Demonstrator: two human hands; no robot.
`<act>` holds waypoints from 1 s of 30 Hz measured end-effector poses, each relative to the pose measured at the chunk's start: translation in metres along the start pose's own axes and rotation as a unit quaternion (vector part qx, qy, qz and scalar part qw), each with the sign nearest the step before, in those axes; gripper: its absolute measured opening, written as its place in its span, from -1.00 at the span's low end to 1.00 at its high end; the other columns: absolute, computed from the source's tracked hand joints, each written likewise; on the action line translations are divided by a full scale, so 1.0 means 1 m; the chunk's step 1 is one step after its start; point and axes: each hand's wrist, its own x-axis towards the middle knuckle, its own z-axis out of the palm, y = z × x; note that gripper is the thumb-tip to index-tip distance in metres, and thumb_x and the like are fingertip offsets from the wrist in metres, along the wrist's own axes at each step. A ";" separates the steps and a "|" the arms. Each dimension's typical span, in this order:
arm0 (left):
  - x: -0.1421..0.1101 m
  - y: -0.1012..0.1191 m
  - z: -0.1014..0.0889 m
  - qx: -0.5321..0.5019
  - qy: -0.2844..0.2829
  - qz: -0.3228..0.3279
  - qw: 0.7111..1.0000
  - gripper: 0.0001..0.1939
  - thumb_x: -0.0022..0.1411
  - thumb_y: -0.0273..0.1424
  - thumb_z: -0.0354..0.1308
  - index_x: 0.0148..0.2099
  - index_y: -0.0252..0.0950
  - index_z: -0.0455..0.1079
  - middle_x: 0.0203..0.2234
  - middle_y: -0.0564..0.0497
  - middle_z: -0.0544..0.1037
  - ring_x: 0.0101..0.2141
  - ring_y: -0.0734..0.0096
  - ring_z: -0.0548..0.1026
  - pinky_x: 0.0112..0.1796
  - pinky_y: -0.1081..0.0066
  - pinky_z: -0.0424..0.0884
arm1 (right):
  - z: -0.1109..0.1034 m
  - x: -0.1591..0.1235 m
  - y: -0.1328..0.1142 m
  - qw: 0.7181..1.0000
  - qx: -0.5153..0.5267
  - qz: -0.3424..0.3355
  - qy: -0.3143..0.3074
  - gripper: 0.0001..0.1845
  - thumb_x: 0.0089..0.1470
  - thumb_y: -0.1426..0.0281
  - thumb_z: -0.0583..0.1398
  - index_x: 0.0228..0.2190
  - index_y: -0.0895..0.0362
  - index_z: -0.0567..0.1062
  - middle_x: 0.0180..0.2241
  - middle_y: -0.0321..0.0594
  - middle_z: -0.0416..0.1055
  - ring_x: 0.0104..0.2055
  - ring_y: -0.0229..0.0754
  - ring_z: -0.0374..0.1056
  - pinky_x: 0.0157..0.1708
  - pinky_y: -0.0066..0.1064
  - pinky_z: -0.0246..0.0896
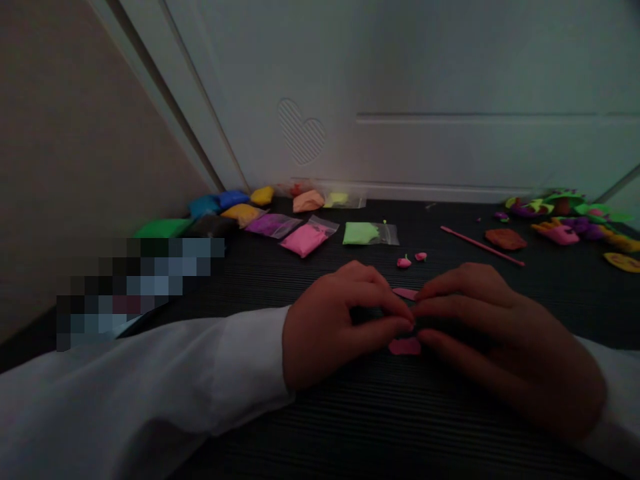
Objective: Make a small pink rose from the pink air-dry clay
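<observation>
My left hand (345,320) is closed in a pinch, thumb and fingertips together. Facing it, my right hand (510,340) has its fingertips drawn in near the left ones, almost touching. Whatever lies between the fingertips is too small and dark to make out. Just below them on the dark tabletop is a flat pink clay piece (405,346). Another thin pink clay strip (405,293) shows behind the fingers, partly covered by the right hand. Two small pink clay buds (404,263) with bits of green lie beyond the hands.
Clay bags line the back: pink (306,238), light green (362,233), purple (271,225) and several others. A pink stick (483,245) lies by a reddish-brown clay lump (505,239). Colourful clay figures (557,231) sit at right. A white panel (425,153) rises behind; a blurred patch (150,287) is left.
</observation>
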 end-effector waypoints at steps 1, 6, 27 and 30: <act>0.000 0.001 0.000 -0.018 -0.001 -0.008 1.000 -0.90 0.09 -0.46 0.15 -0.30 -0.24 0.47 -0.42 0.11 0.42 -0.32 0.52 0.38 -0.29 0.49 0.31 | 0.000 0.000 -0.001 1.000 0.009 0.004 -0.001 -0.84 0.05 0.36 0.10 -0.30 0.03 0.44 -0.25 -0.25 0.36 -0.18 -0.20 0.24 -0.19 -0.26 0.14; 0.000 0.001 0.000 -0.061 -0.009 -0.024 0.998 -0.90 0.08 -0.47 0.16 -0.31 -0.25 0.47 -0.42 0.10 0.44 -0.31 0.52 0.40 -0.30 0.50 0.32 | -0.002 0.002 0.002 1.000 0.010 -0.005 -0.021 -0.85 0.02 0.40 0.13 -0.32 -0.01 0.45 -0.26 -0.25 0.38 -0.18 -0.19 0.27 -0.22 -0.27 0.20; 0.000 0.002 0.001 -0.085 0.007 -0.041 0.995 -0.91 0.09 -0.47 0.15 -0.31 -0.30 0.47 -0.43 0.10 0.45 -0.35 0.54 0.39 -0.31 0.51 0.28 | 0.002 0.005 -0.001 0.999 0.033 0.025 0.017 -0.93 -0.02 0.39 0.16 -0.41 0.04 0.46 -0.30 -0.28 0.39 -0.23 -0.24 0.30 -0.18 -0.28 0.18; 0.001 0.002 0.001 -0.085 0.005 -0.039 0.996 -0.90 0.10 -0.46 0.14 -0.30 -0.31 0.47 -0.43 0.08 0.45 -0.34 0.52 0.39 -0.31 0.49 0.28 | 0.002 0.006 -0.001 0.998 0.046 0.044 0.020 -0.93 -0.01 0.39 0.15 -0.41 0.04 0.46 -0.29 -0.28 0.38 -0.22 -0.23 0.29 -0.16 -0.28 0.16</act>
